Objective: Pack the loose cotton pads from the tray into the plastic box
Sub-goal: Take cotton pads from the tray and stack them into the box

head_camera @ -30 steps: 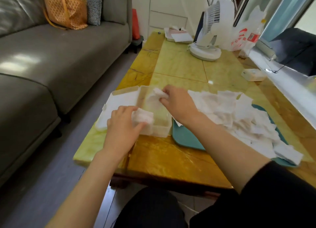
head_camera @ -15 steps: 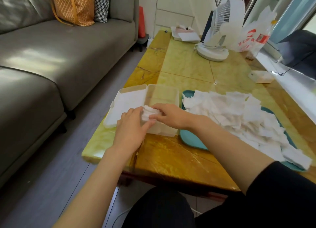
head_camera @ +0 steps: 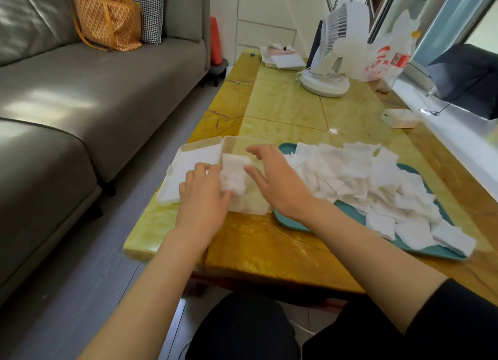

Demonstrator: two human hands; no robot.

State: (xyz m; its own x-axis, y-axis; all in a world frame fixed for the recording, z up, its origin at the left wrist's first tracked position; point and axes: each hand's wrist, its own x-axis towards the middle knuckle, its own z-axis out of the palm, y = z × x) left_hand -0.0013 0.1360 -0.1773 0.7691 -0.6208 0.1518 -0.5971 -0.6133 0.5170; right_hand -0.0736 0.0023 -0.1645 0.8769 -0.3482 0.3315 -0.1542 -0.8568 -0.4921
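Note:
A clear plastic box [head_camera: 256, 206] stands near the table's front left, its white lid [head_camera: 188, 171] lying open to the left. A small stack of white cotton pads [head_camera: 234, 173] stands on edge in the box. My left hand [head_camera: 202, 200] grips that stack from the left, thumb against its near side. My right hand [head_camera: 277, 181] hovers just right of the stack with fingers spread and relaxed, holding nothing. A large heap of loose cotton pads [head_camera: 363, 181] covers the teal tray [head_camera: 291, 222] to the right.
A white desk fan [head_camera: 331, 55], a plastic bag [head_camera: 382, 60], a tissue box [head_camera: 280, 57] and a small white box [head_camera: 401, 118] stand farther back on the yellow table [head_camera: 283, 100]. A grey sofa [head_camera: 80, 90] with an orange bag [head_camera: 107, 17] runs along the left.
My right hand has let go of the pad it added to the stack and drawn back slightly to the right, fingers opening. My left hand keeps holding the stack.

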